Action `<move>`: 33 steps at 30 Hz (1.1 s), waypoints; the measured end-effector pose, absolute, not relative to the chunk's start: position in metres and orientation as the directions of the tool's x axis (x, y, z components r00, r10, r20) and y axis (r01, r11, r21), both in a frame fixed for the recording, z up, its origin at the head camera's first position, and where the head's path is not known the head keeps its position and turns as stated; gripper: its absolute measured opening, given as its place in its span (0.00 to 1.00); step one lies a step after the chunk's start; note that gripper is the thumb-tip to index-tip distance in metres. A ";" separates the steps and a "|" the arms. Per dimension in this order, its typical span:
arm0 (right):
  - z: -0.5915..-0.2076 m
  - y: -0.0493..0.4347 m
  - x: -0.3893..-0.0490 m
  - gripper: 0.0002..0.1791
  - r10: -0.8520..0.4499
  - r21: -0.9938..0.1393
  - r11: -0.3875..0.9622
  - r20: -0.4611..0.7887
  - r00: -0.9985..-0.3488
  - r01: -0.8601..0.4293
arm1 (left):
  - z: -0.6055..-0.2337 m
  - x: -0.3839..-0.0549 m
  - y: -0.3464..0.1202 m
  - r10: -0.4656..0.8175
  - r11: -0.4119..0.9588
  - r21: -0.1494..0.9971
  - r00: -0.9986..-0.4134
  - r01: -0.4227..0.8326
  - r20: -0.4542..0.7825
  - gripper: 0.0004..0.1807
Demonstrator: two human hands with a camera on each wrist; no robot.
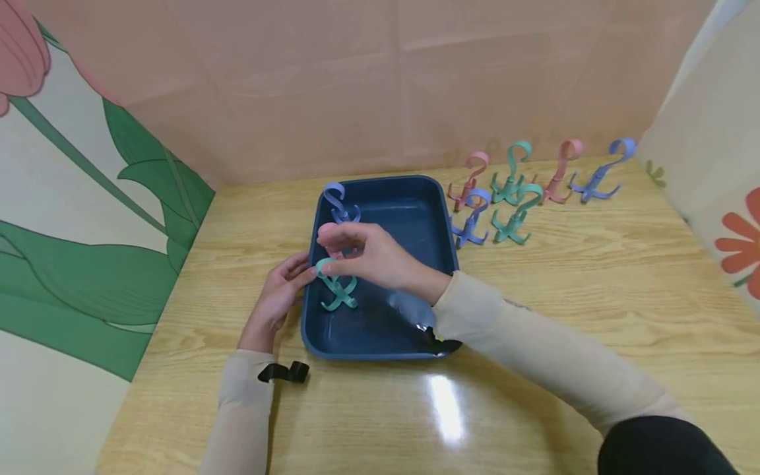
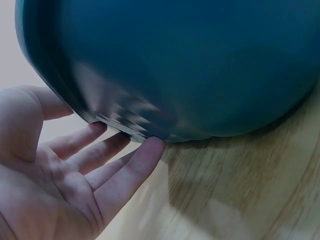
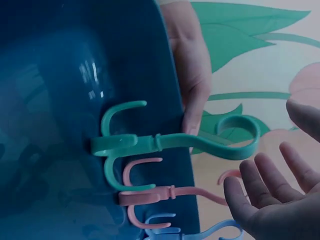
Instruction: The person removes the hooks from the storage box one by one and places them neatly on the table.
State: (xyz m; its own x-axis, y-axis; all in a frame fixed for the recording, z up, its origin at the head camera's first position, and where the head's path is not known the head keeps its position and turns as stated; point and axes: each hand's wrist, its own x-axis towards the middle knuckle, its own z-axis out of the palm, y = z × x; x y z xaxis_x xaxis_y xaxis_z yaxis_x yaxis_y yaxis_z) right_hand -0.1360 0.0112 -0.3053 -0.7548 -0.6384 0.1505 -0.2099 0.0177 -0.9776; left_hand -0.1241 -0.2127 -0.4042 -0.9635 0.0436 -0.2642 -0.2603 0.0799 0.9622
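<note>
Right fingers (image 3: 272,177) spread, holding nothing | green four-pronged hook (image 3: 160,143): upright in blue tray (image 1: 410,227), beside pink hook (image 3: 160,194) | left fingers (image 2: 132,177) touch tray's side | risk: fingertip snag could topple green hook

1. The blue tray (image 2: 190,65) fills the upper part of the frame, its rim curving down from the upper left.
2. The left hand (image 2: 65,175) lies at the lower left, palm in view, its fingers (image 2: 127,177) loosely extended and spread.
3. Fingertips meet the tray's lower edge, left of the frame's middle; the longest-looking finger reaches nearest the middle.
4. Pale, streaked reflections (image 2: 125,112) show on the tray just above those fingertips.
5. The wooden table (image 2: 260,185) spans the lower right, with a dark shadow (image 2: 192,182) beneath the tray.
6. A pale backdrop (image 2: 15,75) shows at the upper left.
</note>
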 end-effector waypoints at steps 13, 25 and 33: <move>-0.340 0.003 -0.160 0.23 -0.717 -0.958 0.075 0.141 -0.682 -0.278 | -0.402 -0.125 -0.212 0.047 0.096 0.957 -0.959 -0.275 -0.280 0.23; -0.352 0.003 -0.163 0.19 -0.712 -0.974 0.070 0.102 -0.694 -0.215 | -0.404 -0.125 -0.211 0.041 0.085 0.964 -0.965 -0.254 -0.258 0.23; -0.358 0.005 -0.162 0.14 -0.692 -0.979 0.039 0.119 -0.712 -0.202 | -0.404 -0.125 -0.211 0.034 0.086 0.962 -0.964 -0.259 -0.263 0.24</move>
State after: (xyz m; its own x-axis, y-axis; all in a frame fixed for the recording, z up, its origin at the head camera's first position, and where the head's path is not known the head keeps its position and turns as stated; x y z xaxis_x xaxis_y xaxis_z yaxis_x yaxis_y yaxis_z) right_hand -0.1616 0.0051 -0.3575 -0.7122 -0.6918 0.1192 -0.2016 0.0389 -0.9787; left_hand -0.1246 -0.2113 -0.4043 -0.9643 0.0341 -0.2626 -0.2590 0.0861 0.9620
